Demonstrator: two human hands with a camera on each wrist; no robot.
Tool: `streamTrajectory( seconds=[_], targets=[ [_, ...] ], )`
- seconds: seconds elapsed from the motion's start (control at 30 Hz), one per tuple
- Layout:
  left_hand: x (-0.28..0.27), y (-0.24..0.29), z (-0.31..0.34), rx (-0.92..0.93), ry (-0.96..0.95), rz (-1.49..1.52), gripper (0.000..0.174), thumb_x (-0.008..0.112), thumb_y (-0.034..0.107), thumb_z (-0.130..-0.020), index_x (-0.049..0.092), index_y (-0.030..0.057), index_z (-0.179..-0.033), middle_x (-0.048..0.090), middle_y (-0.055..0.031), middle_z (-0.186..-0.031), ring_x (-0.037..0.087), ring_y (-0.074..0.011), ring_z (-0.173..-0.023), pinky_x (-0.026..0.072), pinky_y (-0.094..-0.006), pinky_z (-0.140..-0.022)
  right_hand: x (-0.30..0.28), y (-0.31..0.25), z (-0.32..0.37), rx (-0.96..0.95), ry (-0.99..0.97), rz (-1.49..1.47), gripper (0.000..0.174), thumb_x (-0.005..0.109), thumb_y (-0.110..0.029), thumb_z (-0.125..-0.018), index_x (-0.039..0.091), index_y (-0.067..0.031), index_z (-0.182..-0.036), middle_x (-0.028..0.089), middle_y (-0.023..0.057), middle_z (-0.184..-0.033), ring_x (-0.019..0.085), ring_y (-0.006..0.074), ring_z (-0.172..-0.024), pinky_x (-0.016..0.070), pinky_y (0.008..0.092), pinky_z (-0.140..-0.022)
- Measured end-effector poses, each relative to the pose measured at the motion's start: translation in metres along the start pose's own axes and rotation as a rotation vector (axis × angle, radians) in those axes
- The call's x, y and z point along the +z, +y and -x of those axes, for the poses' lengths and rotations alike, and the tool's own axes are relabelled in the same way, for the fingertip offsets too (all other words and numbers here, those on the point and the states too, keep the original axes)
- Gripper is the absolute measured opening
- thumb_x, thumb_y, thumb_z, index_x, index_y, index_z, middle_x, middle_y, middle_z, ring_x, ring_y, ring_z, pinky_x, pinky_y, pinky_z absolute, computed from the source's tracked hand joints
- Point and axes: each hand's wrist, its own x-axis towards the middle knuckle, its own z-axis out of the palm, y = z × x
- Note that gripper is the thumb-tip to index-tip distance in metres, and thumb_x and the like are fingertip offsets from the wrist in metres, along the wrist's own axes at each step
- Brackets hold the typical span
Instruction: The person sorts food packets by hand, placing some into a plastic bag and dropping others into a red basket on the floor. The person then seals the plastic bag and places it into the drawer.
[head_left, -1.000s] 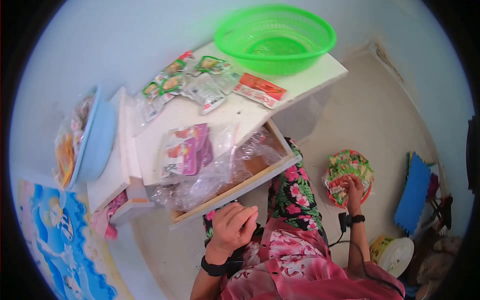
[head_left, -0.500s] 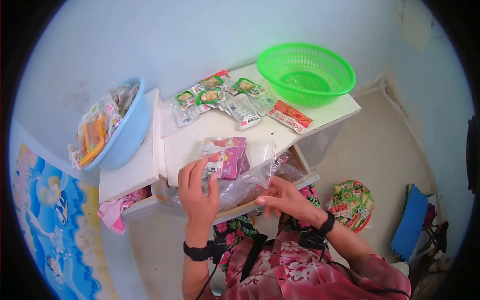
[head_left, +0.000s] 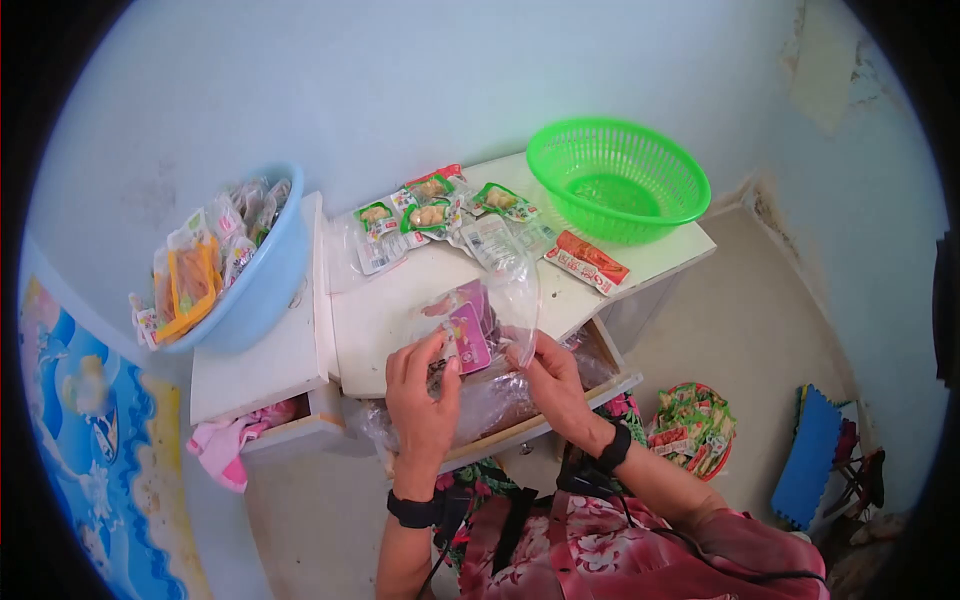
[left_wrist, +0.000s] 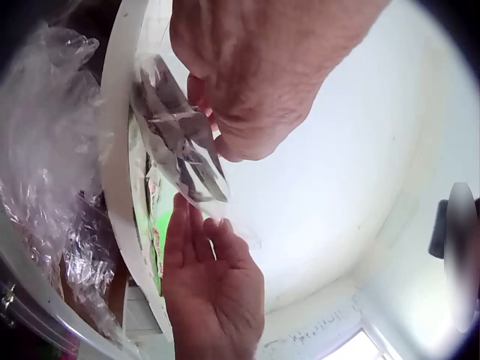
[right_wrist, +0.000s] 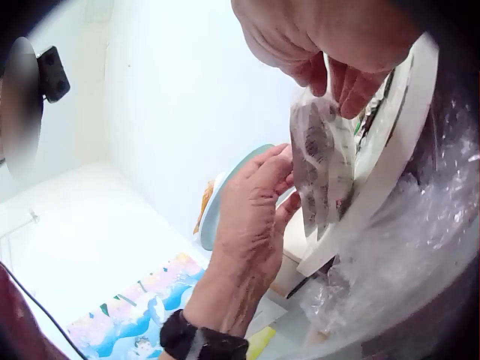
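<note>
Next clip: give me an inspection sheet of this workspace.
Surface: white table, drawer open below, stuffed with crumpled plastic.
Job's things: clear bag holding purple packets, held at the table's front edge.
Clutter: loose snack packets, green basket, blue bowl full of packets.
Hands: left hand and right hand both pinch the clear bag.
Cables: black cable along the right forearm.
Surroundings: pale blue wall; red basket of packets and blue mat on the floor.

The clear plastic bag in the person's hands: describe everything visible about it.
The clear plastic bag is thin, crinkled, see-through film, held upright at the front of the white tabletop. Its lower part holds purple snack packets; its top looks empty. The left hand pinches its left side, the right hand its right edge.
</note>
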Motion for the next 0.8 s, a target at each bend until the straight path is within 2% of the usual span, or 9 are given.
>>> streamTrajectory(
  seconds=[0.1,0.23,0.33,0.37,0.43,0.5,0.6,0.67,0.8],
  targets=[
    [-0.004,0.001,0.004,-0.156,0.020,0.147,0.044,0.072,0.006,-0.086,0.061,0.0040,-0.128,0.063,-0.0090,-0.118,0.059,-0.0208,-0.109,0.0502,-0.0367,-0.088,0.003,-0.017,-0.014,-0.115,-0.072,0.023,0.020,0.054,-0.013,-0.103,0.063,0.0014,-0.113,0.066,0.0079,-0.122,0.058,0.0124,-0.112,0.0458,0.0301,-0.099],
    [-0.014,0.003,0.001,-0.181,0.080,0.128,0.087,0.082,0.009,-0.078,0.036,0.0068,-0.151,0.050,-0.0140,-0.142,0.052,-0.0258,-0.126,0.0449,-0.0377,-0.101,0.012,-0.032,-0.037,-0.183,-0.164,0.004,0.027,0.045,-0.010,-0.101,0.063,0.0032,-0.117,0.065,0.0108,-0.129,0.057,0.0173,-0.120,0.0427,0.0329,-0.106],
    [-0.023,0.005,-0.003,-0.201,0.118,0.184,0.115,0.087,0.010,-0.072,0.014,0.0087,-0.160,0.036,-0.0180,-0.155,0.041,-0.0296,-0.139,0.0373,-0.0410,-0.112,0.032,-0.045,-0.045,-0.250,-0.267,-0.084,0.032,0.041,-0.012,-0.099,0.064,0.0035,-0.115,0.066,0.0116,-0.125,0.058,0.0187,-0.119,0.0415,0.0311,-0.106],
    [-0.026,0.003,-0.002,-0.223,0.118,0.248,0.120,0.088,0.009,-0.070,0.009,0.0085,-0.161,0.032,-0.0191,-0.157,0.037,-0.0304,-0.142,0.0344,-0.0422,-0.114,0.040,-0.053,-0.044,-0.265,-0.301,-0.139,0.030,0.043,-0.011,-0.099,0.067,0.0021,-0.113,0.065,0.0049,-0.105,0.059,0.0124,-0.103,0.0440,0.0290,-0.098],
    [-0.033,-0.004,0.001,-0.221,0.121,0.360,0.129,0.089,0.007,-0.067,0.000,0.0052,-0.161,0.026,-0.0210,-0.160,0.032,-0.0310,-0.145,0.0272,-0.0448,-0.119,0.053,-0.051,-0.048,-0.235,-0.351,-0.222,0.027,0.043,-0.011,-0.098,0.066,0.0016,-0.107,0.065,0.0054,-0.104,0.059,0.0125,-0.102,0.0441,0.0284,-0.097],
    [-0.039,-0.002,0.002,-0.217,0.148,0.441,0.130,0.090,0.008,-0.067,0.000,0.0038,-0.160,0.025,-0.0214,-0.160,0.033,-0.0313,-0.145,0.0273,-0.0439,-0.119,0.064,-0.042,-0.054,-0.214,-0.378,-0.304,0.023,0.043,-0.011,-0.098,0.063,-0.0001,-0.097,0.063,0.0049,-0.099,0.058,0.0128,-0.099,0.0442,0.0280,-0.096],
    [-0.044,-0.004,0.002,-0.204,0.217,0.465,0.128,0.090,0.008,-0.068,0.002,0.0031,-0.160,0.027,-0.0205,-0.159,0.032,-0.0306,-0.144,0.0288,-0.0426,-0.118,0.072,-0.032,-0.069,-0.219,-0.430,-0.314,0.021,0.044,-0.011,-0.098,0.063,-0.0014,-0.096,0.060,0.0029,-0.094,0.058,0.0116,-0.096,0.0447,0.0271,-0.093],
    [-0.044,-0.008,0.001,-0.163,0.267,0.397,0.128,0.091,0.010,-0.069,0.002,0.0021,-0.160,0.028,-0.0207,-0.158,0.033,-0.0313,-0.144,0.0332,-0.0441,-0.116,0.075,-0.035,-0.079,-0.174,-0.464,-0.330,0.024,0.043,-0.014,-0.098,0.062,0.0001,-0.099,0.066,0.0080,-0.101,0.061,0.0147,-0.098,0.0471,0.0296,-0.093],
    [-0.038,-0.016,-0.003,-0.178,0.274,0.514,0.098,0.086,0.005,-0.075,0.026,-0.0021,-0.152,0.042,-0.0176,-0.147,0.047,-0.0247,-0.130,0.0408,-0.0377,-0.108,0.074,-0.027,-0.099,-0.056,-0.442,-0.354,0.025,0.044,-0.015,-0.099,0.062,0.0006,-0.103,0.068,0.0091,-0.105,0.063,0.0145,-0.098,0.0485,0.0286,-0.092]
  ],
)
